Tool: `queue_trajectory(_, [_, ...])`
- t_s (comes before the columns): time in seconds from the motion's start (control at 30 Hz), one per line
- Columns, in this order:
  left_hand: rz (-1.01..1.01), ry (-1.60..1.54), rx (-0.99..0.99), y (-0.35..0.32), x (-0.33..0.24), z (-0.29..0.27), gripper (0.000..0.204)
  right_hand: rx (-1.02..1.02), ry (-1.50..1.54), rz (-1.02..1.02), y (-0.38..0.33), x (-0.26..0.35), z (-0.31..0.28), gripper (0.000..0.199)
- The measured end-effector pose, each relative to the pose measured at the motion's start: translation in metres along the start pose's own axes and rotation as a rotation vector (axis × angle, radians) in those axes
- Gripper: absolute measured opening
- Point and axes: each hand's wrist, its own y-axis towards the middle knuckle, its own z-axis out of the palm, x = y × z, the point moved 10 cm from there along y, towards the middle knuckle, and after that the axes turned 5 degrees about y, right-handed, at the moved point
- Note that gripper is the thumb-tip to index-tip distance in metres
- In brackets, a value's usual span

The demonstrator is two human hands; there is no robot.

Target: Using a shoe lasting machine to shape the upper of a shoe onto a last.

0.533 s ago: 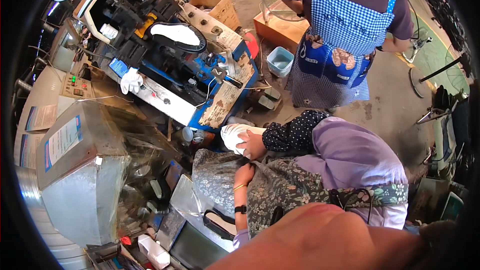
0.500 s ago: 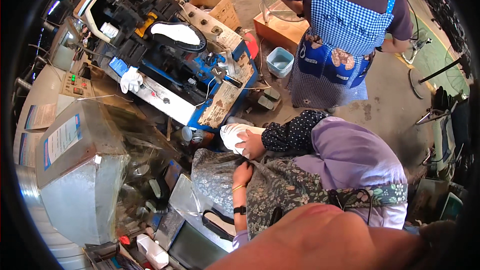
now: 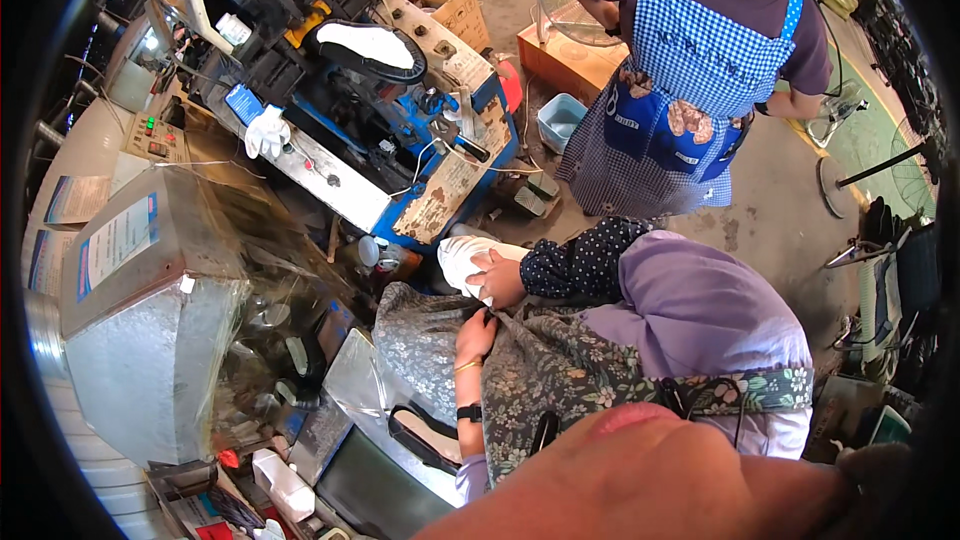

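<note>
My right hand (image 3: 500,278), in a dark polka-dot sleeve, lies with curled fingers over a white ribbed, cloth-like thing (image 3: 460,260) at my lap. Its exact kind is partly hidden by the hand. Just below, my left hand (image 3: 476,336), with a bracelet and a dark watch band, pinches the edge of my grey floral apron (image 3: 540,370). Both hands are close together, fingertips nearly meeting. Near my left wrist, a black shoe with a pale inside (image 3: 428,436) lies on the bench at its left.
A blue and white machine (image 3: 340,190) ahead carries a black shoe with a white top (image 3: 368,48) and a white glove (image 3: 266,133). A person in a blue checked apron (image 3: 690,80) stands ahead right, beside a light blue bin (image 3: 562,122). A metal hood (image 3: 150,340) stands at left.
The surroundings shift a little in the picture as my head moves. My hands keep nearly the same pose over the white thing and the apron.
</note>
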Motion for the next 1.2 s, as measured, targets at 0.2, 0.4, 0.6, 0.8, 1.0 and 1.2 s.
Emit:
queue_trajectory(0.2, [0.009, 0.005, 0.005, 0.005, -0.004, 0.001, 0.051, -0.018, 0.029, 0.044, -0.006, -0.006, -0.009, 0.034])
queue_trajectory(0.4, [0.014, 0.071, 0.032, 0.010, -0.009, -0.002, 0.053, 0.063, 0.253, -0.118, -0.020, -0.038, -0.021, 0.040])
queue_trajectory(0.6, [-0.030, 0.110, 0.100, 0.019, 0.005, 0.013, 0.053, -0.113, 1.065, 0.145, -0.109, -0.061, -0.157, 0.044])
queue_trajectory(0.8, [-0.034, 0.122, 0.085, 0.025, 0.014, 0.019, 0.053, -0.687, 1.333, 0.220, -0.176, -0.088, -0.242, 0.050])
queue_trajectory(1.0, [-0.042, 0.098, 0.083, 0.020, 0.011, 0.018, 0.051, -0.989, 1.822, -0.149, -0.210, -0.090, -0.296, 0.073])
queue_trajectory(1.2, [-0.030, 0.091, 0.083, 0.019, 0.010, 0.018, 0.051, -0.754, 1.533, -0.229, -0.201, -0.040, -0.300, 0.062])
